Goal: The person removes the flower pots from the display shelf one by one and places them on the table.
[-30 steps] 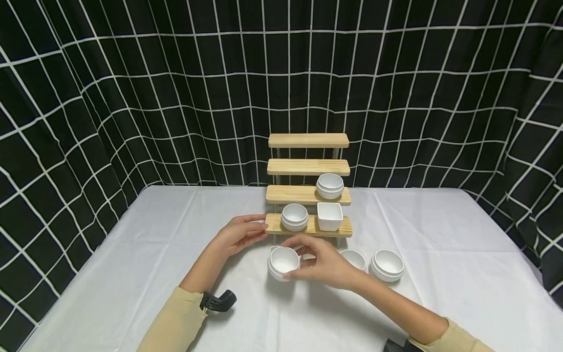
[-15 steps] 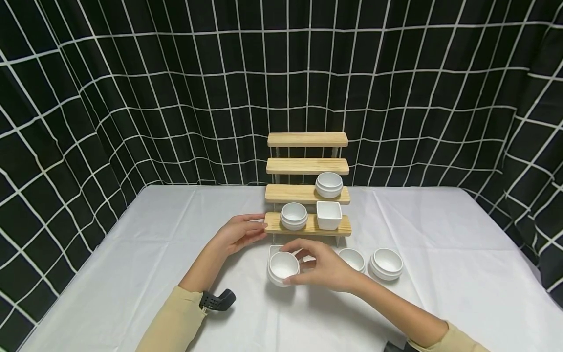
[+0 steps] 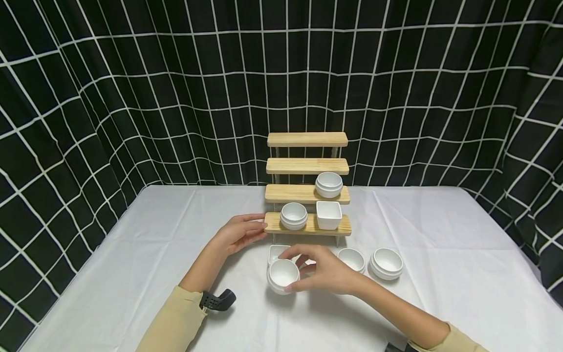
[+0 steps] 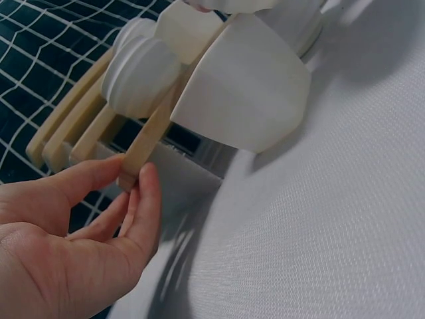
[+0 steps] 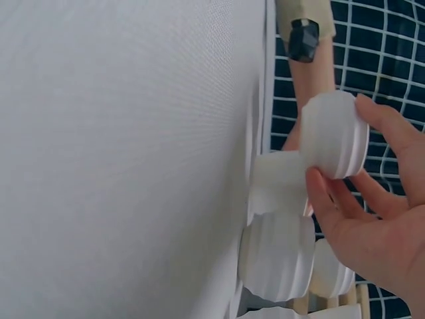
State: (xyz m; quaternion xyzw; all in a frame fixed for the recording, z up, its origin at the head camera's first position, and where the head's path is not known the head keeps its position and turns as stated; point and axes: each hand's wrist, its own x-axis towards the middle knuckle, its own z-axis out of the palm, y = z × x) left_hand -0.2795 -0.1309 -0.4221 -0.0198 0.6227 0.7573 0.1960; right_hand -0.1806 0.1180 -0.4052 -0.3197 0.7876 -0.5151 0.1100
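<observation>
My right hand (image 3: 327, 271) grips a round white bowl (image 3: 283, 275) in front of the wooden tiered stand (image 3: 308, 194). In the right wrist view the thumb and fingers pinch this bowl (image 5: 332, 135) at its sides, raised off the cloth. Partly hidden behind it stands a square white bowl (image 3: 276, 253). With thumb and fingertips my left hand (image 3: 239, 234) pinches the left end of the lowest shelf (image 3: 272, 223), as the left wrist view shows on the shelf end (image 4: 136, 159). That shelf bears a round bowl (image 3: 293, 216) and a square bowl (image 3: 329, 215).
Another round bowl (image 3: 329, 185) sits at the right of the second shelf from the bottom. Two round bowls, one partly covered (image 3: 352, 259) by my right hand and one farther right (image 3: 386, 264), stand on the white cloth (image 3: 444, 254). A black grid-patterned curtain (image 3: 220, 88) hangs behind.
The bowl in my right hand has moved slightly toward me, uncovering more of the square bowl behind it. My left hand stays on the shelf end.
</observation>
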